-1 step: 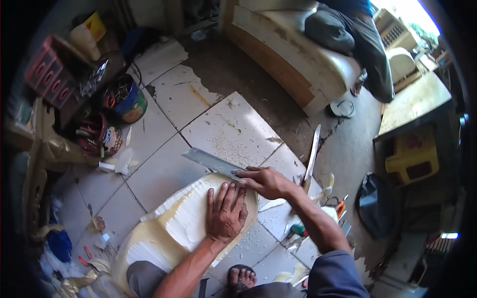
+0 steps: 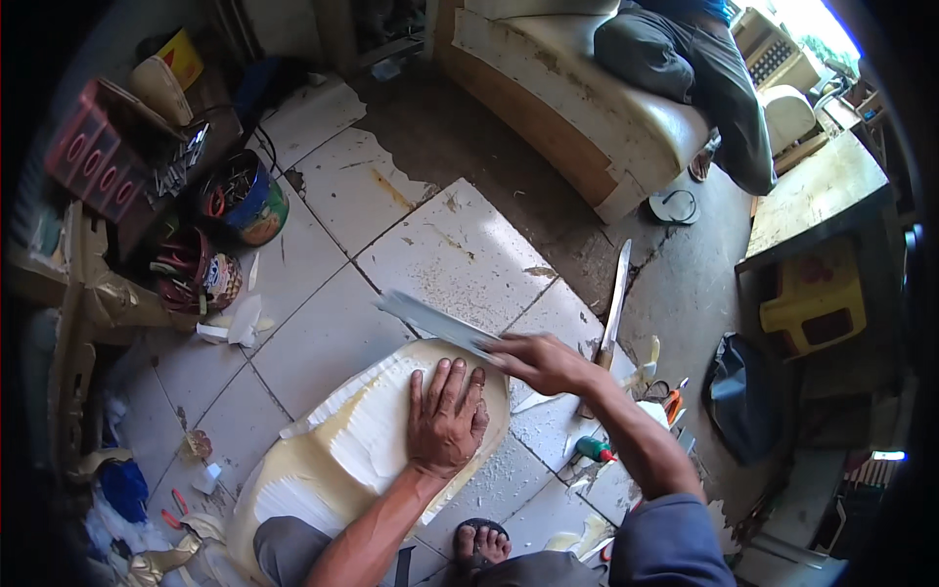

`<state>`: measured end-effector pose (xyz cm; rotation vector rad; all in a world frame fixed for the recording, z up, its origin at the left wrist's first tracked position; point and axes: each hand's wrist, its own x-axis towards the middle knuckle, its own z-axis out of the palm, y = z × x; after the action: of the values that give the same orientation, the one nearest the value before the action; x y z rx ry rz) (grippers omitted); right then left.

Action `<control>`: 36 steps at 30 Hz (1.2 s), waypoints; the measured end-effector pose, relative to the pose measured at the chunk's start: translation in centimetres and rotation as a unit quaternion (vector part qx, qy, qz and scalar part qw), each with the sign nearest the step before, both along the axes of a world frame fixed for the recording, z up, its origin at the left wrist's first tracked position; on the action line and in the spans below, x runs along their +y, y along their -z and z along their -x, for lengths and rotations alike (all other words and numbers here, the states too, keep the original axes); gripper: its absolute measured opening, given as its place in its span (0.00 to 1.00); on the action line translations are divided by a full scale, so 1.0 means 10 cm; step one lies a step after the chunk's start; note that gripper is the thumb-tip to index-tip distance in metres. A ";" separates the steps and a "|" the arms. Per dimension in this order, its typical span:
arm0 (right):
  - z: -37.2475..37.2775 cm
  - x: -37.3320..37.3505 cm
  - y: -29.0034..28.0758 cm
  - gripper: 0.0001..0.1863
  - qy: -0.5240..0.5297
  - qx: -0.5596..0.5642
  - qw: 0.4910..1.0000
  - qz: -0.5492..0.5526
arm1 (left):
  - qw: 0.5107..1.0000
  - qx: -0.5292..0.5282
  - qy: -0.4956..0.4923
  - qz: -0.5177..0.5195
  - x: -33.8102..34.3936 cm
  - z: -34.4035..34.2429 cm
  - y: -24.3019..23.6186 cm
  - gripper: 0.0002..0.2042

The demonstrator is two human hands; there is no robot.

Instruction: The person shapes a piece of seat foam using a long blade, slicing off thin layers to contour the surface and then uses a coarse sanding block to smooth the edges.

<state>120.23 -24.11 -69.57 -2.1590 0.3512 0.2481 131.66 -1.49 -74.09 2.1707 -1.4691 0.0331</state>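
A long, curved block of cream and white foam (image 2: 367,430), shaped like a motorcycle seat, lies slanting across my lap and the floor. My left hand (image 2: 448,416) rests flat on its upper face near the far end, fingers slightly spread. Just beyond that end, my right hand (image 2: 543,360) is closed round one end of a long, flat grey blade (image 2: 435,321). The blade points away to the left along the foam's far edge and is slightly blurred; whether it touches the foam I cannot tell.
A long knife (image 2: 616,298) lies on the floor at the right, near a green bottle (image 2: 594,449) and foam scraps. Tubs of tools (image 2: 256,205) stand at the left. Crumbs dot the tiles (image 2: 460,254). Another person (image 2: 675,59) sits on a large pale seat (image 2: 587,108) behind.
My right hand and the blade have shifted slightly to the right. My left hand stays in place on the foam.
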 end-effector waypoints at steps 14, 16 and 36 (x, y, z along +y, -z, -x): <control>0.92 -0.15 0.31 0.26 0.011 0.021 1.000 0.012 | 1.000 -0.020 0.012 0.010 -0.03 0.04 0.00 0.19; 0.69 -0.23 0.11 0.24 0.031 0.011 0.999 -0.007 | 0.998 -0.052 -0.004 0.020 -0.03 0.08 0.02 0.20; 0.75 -0.26 0.36 0.22 0.042 -0.055 0.998 0.009 | 0.999 -0.050 0.018 -0.012 -0.01 0.06 -0.01 0.20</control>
<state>112.68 -26.71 -73.16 -2.1588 0.3814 0.0776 131.04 -1.61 -73.99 2.1885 -1.5712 0.1132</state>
